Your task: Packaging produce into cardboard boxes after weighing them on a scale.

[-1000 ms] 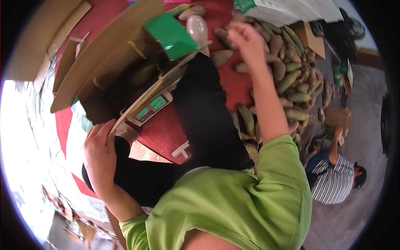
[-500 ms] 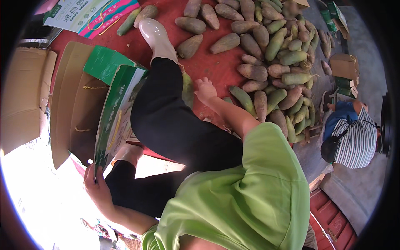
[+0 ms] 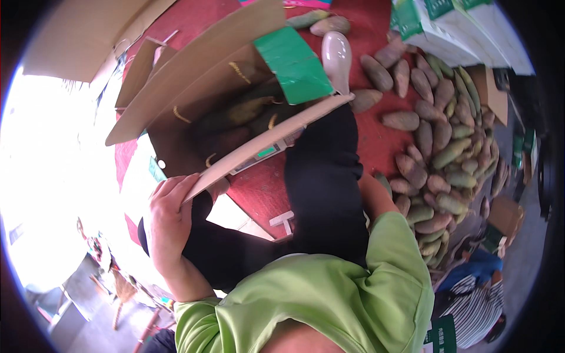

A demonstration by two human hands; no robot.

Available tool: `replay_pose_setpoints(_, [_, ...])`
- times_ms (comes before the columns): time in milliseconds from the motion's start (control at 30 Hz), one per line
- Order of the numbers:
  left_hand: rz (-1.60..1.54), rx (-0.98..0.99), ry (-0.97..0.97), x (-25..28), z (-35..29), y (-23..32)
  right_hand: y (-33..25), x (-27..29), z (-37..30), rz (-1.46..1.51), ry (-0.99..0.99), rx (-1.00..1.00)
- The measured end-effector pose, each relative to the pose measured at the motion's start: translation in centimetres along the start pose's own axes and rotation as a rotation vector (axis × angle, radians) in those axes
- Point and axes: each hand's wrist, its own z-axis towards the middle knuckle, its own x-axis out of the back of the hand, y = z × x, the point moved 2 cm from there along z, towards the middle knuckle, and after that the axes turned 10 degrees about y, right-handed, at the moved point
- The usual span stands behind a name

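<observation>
My left hand (image 3: pixel 168 220) is closed on the near edge of a cardboard box (image 3: pixel 276 132), thumb and fingers on either side of its raised flap. Inside the box, in shadow, lie several large greenish radishes (image 3: pixel 250 110). Yellow cord loops hang from its walls, and a green flap (image 3: pixel 293 66) stands out at its far right. Below the near flap shows part of a scale (image 3: pixel 259 156) with a lit green display. My right forearm (image 3: pixel 376 197) reaches down past my right knee; the leg hides the hand and its fingers.
A heap of green and purplish radishes (image 3: pixel 450 159) covers the red ground cloth (image 3: pixel 376 141) at the right. White and green cartons (image 3: pixel 462 29) stand at the far right. A person in a striped shirt (image 3: pixel 474 312) sits at the lower right. A broom (image 3: pixel 120 291) is at the lower left.
My view has swung left, so the box appears more central and its inside shows. The box's near flap now leans toward me in my left hand. My right hand has gone behind my leg.
</observation>
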Motion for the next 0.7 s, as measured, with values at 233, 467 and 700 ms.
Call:
replay_pose_setpoints(233, [0.109, 0.042, -0.018, 0.6, -0.6, -0.7, -1.2, -0.1, 0.0, -0.023, -0.117, -0.147])
replay_pose_setpoints(467, [0.139, 0.033, -0.043, 0.7, -0.9, -0.6, -4.8, -0.1, -9.7, -0.069, -0.267, -0.431])
replay_pose_setpoints(700, [0.102, 0.015, 0.025, 0.7, -1.7, -1.3, 0.7, 18.8, -4.9, -0.295, 0.085, -0.626])
